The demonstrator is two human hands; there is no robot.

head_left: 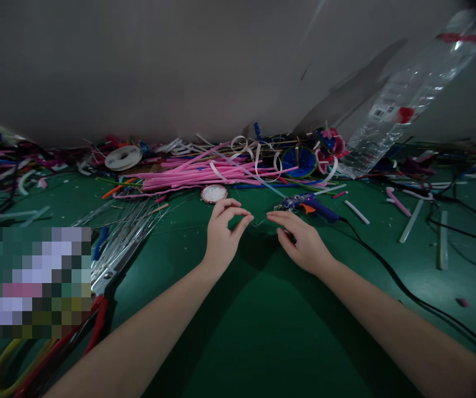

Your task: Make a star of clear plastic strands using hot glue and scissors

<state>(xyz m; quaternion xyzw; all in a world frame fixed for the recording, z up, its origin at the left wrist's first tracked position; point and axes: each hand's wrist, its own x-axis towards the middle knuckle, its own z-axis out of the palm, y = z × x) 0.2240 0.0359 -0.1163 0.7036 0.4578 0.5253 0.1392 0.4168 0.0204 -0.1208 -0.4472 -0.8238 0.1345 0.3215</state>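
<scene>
My left hand (224,228) hovers near the middle of the green table, its thumb and index fingertip brought together. Anything between those tips is too small to make out. Facing it, my right hand (302,239) has its fingers stretched forward and the thumb apart from them, with nothing visible held. Faint clear wisps (258,223) show between the two hands. Just beyond my right hand lies a blue glue gun (321,208) with an orange trigger. A small round white disc with a red rim (213,193) lies just behind my left hand.
Pink pipe cleaners (188,172) pile along the wall beside a white spool (122,158). A clear plastic bottle (407,99) leans at right. Red-handled scissors (107,276) lie at left near a pixelated patch. A black cord (387,271) crosses the right side, near glue sticks (411,221).
</scene>
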